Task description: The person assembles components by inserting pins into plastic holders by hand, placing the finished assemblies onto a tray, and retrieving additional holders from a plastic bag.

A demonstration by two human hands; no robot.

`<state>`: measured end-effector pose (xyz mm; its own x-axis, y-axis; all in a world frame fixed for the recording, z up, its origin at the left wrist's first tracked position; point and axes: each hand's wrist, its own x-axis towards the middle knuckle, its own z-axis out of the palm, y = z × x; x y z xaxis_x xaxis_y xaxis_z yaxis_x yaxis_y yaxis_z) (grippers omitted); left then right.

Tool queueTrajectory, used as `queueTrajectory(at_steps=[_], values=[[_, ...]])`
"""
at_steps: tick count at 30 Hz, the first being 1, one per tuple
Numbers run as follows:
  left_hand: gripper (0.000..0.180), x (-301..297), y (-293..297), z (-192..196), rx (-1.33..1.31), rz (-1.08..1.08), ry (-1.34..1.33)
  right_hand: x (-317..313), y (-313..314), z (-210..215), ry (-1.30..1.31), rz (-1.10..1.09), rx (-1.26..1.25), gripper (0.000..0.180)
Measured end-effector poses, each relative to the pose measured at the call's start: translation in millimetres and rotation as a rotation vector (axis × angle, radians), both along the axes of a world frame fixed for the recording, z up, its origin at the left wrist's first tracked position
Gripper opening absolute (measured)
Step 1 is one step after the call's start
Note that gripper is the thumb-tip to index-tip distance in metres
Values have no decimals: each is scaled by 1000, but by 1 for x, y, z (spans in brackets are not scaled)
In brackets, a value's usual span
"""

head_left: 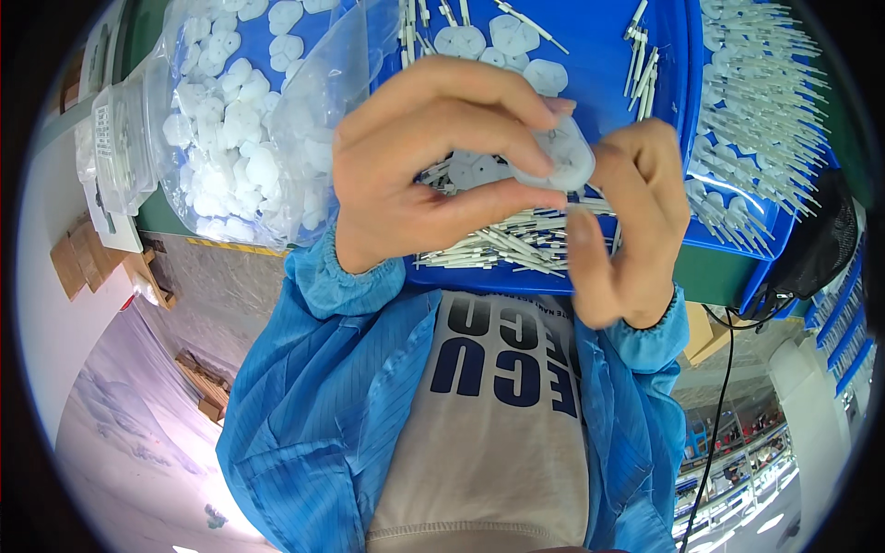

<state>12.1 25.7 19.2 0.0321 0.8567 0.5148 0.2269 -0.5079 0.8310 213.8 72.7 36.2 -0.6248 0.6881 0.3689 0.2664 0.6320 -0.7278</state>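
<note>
My left hand (433,161) pinches a small white round plastic disc (559,157) between thumb and fingers, held above a blue tray (599,83). My right hand (627,230) is curled beside it, its fingertips touching the same disc from the right. Below the hands, thin white plastic pins (502,244) lie loose in the tray with more white discs (479,41). Whether the right hand also holds a pin is hidden by the fingers.
A clear plastic bag (244,120) full of white discs sits at the left on the green bench. A second blue tray (756,120) at the right holds several white pins. A black cable (719,405) hangs at the right. My blue coat fills the lower view.
</note>
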Motion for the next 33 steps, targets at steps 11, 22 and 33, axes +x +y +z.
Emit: queueTrajectory(at_steps=[11,22,33], values=[[20,7,-5,5,145,-78,185,-7,-7,14,-86,-211,-368,12],[53,4,-8,-7,22,-66,103,-6,-16,19,-102,-232,12,21],[55,3,-11,-11,132,-76,124,-13,-15,21,-181,-220,13,22]])
